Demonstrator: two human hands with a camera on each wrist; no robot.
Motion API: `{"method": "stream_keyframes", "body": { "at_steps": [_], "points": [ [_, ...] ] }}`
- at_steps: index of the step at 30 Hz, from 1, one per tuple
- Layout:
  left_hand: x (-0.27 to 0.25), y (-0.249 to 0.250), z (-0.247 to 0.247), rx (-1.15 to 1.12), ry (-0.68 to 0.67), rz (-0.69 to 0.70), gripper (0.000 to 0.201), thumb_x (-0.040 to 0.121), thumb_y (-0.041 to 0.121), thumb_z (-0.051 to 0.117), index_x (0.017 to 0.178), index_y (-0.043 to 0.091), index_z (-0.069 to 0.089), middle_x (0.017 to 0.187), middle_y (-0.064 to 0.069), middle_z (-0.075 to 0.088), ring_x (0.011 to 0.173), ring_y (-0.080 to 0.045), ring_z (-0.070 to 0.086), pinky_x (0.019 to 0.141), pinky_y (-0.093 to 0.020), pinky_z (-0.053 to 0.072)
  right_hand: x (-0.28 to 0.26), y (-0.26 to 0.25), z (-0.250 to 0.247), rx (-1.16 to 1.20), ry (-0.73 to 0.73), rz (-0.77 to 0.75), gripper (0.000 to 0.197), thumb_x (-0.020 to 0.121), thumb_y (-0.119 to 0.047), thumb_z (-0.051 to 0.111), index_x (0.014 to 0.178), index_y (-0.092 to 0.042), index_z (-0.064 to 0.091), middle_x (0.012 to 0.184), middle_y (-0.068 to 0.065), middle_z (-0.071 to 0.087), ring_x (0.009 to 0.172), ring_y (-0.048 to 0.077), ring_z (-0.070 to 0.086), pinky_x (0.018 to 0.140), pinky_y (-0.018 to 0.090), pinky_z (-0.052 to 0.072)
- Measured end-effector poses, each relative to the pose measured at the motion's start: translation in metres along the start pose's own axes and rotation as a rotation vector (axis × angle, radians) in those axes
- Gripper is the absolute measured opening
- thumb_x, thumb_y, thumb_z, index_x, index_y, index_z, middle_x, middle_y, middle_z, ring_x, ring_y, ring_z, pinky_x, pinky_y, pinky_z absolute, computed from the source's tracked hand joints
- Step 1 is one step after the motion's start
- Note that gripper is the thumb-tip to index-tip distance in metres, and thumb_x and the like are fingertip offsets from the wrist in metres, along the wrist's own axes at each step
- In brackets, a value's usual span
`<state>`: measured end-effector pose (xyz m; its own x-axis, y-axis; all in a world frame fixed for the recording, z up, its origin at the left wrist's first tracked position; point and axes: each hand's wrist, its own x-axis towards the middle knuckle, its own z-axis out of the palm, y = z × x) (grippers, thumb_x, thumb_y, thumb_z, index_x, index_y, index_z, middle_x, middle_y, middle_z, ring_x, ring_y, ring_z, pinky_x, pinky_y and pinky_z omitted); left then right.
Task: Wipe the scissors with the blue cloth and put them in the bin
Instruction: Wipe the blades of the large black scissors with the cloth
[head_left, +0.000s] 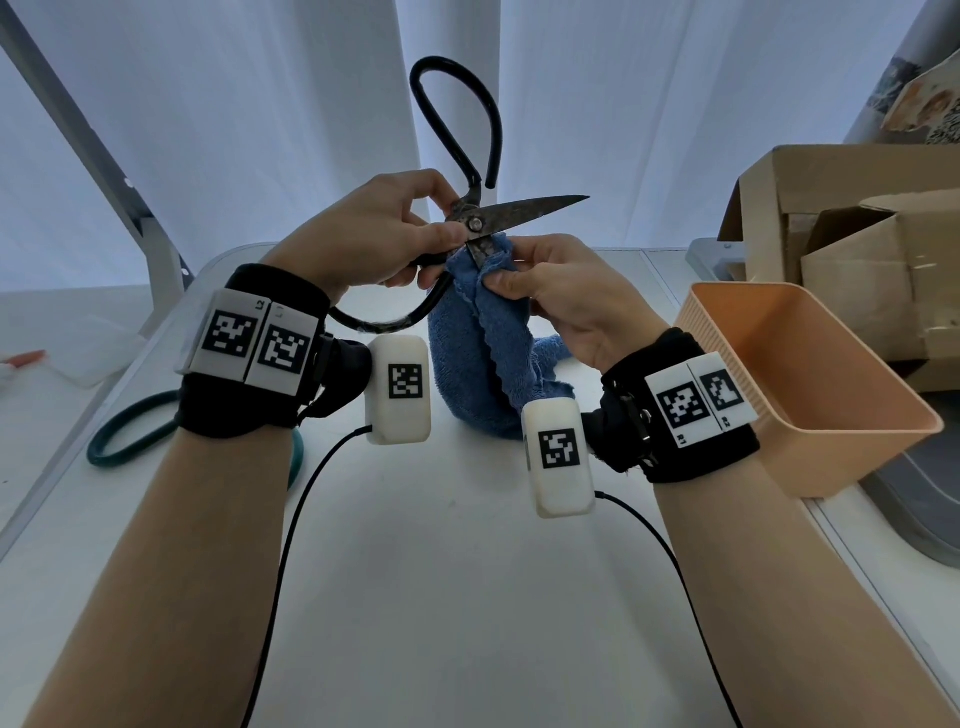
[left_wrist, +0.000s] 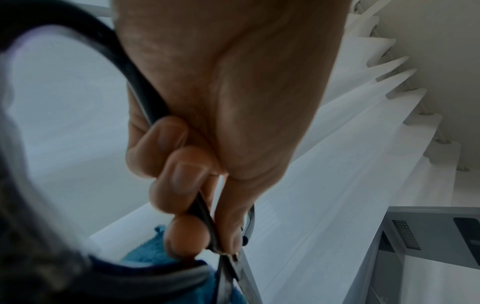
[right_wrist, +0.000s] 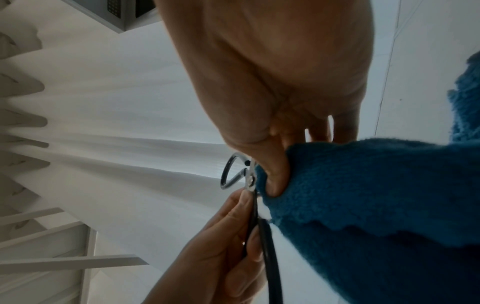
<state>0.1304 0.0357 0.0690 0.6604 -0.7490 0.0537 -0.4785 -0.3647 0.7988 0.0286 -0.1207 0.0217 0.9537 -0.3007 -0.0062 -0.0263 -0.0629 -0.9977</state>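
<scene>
- Head view: left hand (head_left: 371, 228) is closed on the scissors (head_left: 470, 218) at the pivot, thumb and fingers curled round the metal where the handles meet the blades. The scissors are held in the air above the table (head_left: 415, 571), blades spread apart.
- One blade points away toward the right, bare and dark with rust. The other blade points down into the blue cloth (head_left: 483, 332).
- Right hand (head_left: 569, 296) pinches the blue cloth round that lower blade, thumb on the near side, fingers curled behind. The rest of the cloth hangs from this hand and its lower end rests on the table.
- One black loop handle rises above the left hand; the other curves down beneath it, toward the left wrist.
- Bin (head_left: 810, 384): orange, open-topped, standing on the table just right of the right wrist, nothing visible inside.
- Legible writing: the left wristband tags read "L2"; the right wristband tags read "R1" and "R2". All tags carry black-and-white square codes. No brand is readable on the scissors.
- Surroundings: cardboard boxes (head_left: 852, 228) beyond the bin; a dark green ring (head_left: 119, 441) on the table left of the left forearm, partly hidden by it; white curtains behind both hands.
- Left wrist view: fingers (left_wrist: 187, 181) curl round the black handle.
- Right wrist view: the thumb presses the cloth (right_wrist: 363, 205) beside the pivot rivet.
</scene>
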Motion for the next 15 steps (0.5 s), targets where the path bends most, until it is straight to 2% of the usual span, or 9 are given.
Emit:
{"method": "stream_keyframes", "body": {
  "at_steps": [3,5,7,9,12,15],
  "points": [
    [-0.0005,0.0002,-0.0004,-0.001,-0.006,0.000,0.016,0.100,0.024,0.059,0.113,0.014,0.058,0.057,-0.005,0.058,0.053,-0.019,0.036,0.045,-0.019,0.033,0.0008,0.0012,0.0001,-0.019,0.046,0.000,0.019,0.087,-0.003,0.070,0.107,-0.002,0.071,0.104,0.016,0.073,0.090,0.019,0.068,0.082,0.028,0.057],
    [-0.0006,0.0000,-0.0013,-0.010,-0.005,0.001,0.017,0.100,0.024,0.059,0.113,0.013,0.058,0.059,-0.007,0.058,0.052,-0.018,0.035,0.045,-0.019,0.032,0.0007,0.0023,0.0003,0.002,0.077,-0.008,0.020,0.083,-0.004,0.075,0.101,0.001,0.070,0.096,0.013,0.071,0.084,0.017,0.067,0.075,0.026,0.057],
    [-0.0005,-0.0003,-0.0019,-0.014,-0.003,0.001,0.018,0.100,0.024,0.059,0.113,0.012,0.058,0.059,-0.008,0.058,0.050,-0.017,0.034,0.045,-0.019,0.032,0.0000,0.0017,0.0003,0.032,0.089,-0.007,0.013,0.082,-0.004,0.076,0.093,-0.004,0.069,0.087,0.006,0.070,0.076,0.013,0.067,0.065,0.020,0.053],
    [-0.0005,-0.0013,-0.0029,-0.008,0.003,0.002,0.018,0.100,0.023,0.059,0.113,0.011,0.058,0.058,-0.007,0.057,0.047,-0.016,0.034,0.043,-0.018,0.031,-0.0006,0.0011,-0.0010,0.032,0.092,0.000,0.013,0.084,-0.002,0.074,0.096,-0.004,0.070,0.085,0.005,0.070,0.076,0.013,0.066,0.065,0.019,0.051],
    [-0.0007,-0.0035,-0.0056,-0.005,0.016,-0.008,0.018,0.100,0.023,0.059,0.112,0.011,0.058,0.057,-0.007,0.057,0.045,-0.015,0.033,0.043,-0.018,0.031,-0.0004,0.0006,-0.0043,0.008,0.070,0.002,0.018,0.088,0.000,0.067,0.104,-0.006,0.071,0.091,0.008,0.071,0.083,0.016,0.065,0.072,0.021,0.050],
    [-0.0012,-0.0043,-0.0071,-0.008,0.017,-0.013,0.018,0.100,0.023,0.059,0.113,0.010,0.058,0.058,-0.008,0.057,0.045,-0.015,0.033,0.043,-0.018,0.031,0.0005,0.0007,-0.0029,-0.022,0.064,-0.001,0.018,0.087,-0.001,0.069,0.103,-0.009,0.072,0.101,0.016,0.070,0.092,0.020,0.065,0.087,0.031,0.053]
  ]
}}
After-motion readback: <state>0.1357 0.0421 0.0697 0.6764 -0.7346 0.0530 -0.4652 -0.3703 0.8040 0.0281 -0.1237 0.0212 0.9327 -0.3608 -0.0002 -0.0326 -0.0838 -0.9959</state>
